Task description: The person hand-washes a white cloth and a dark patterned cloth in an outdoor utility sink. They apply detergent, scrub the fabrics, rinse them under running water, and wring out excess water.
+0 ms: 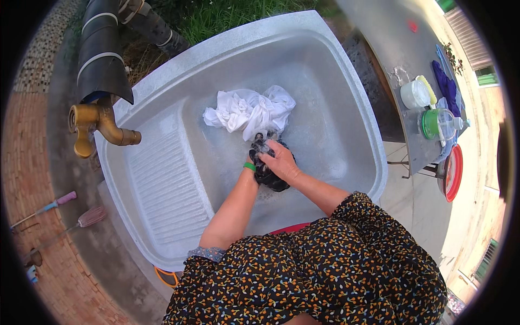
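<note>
A soapy black cloth (273, 180) is bunched between my hands over the floor of a grey laundry sink (325, 122). My right hand (281, 161) grips it from above, with white suds around the fingers. My left hand (252, 160) is mostly hidden by the cloth and holds it from the left side; a green band circles that wrist. Just beyond my hands lies a crumpled white cloth (252, 107) on the sink's floor. The ribbed washboard (162, 178) of the sink slopes to the left of my left forearm.
A brass tap (109, 126) juts out over the sink's left rim below a black pipe (99, 53). On a table (378, 44) at the right stand a white tub (414, 94), a brush (427, 87), a green-labelled bottle (436, 123) and a purple cloth (445, 85).
</note>
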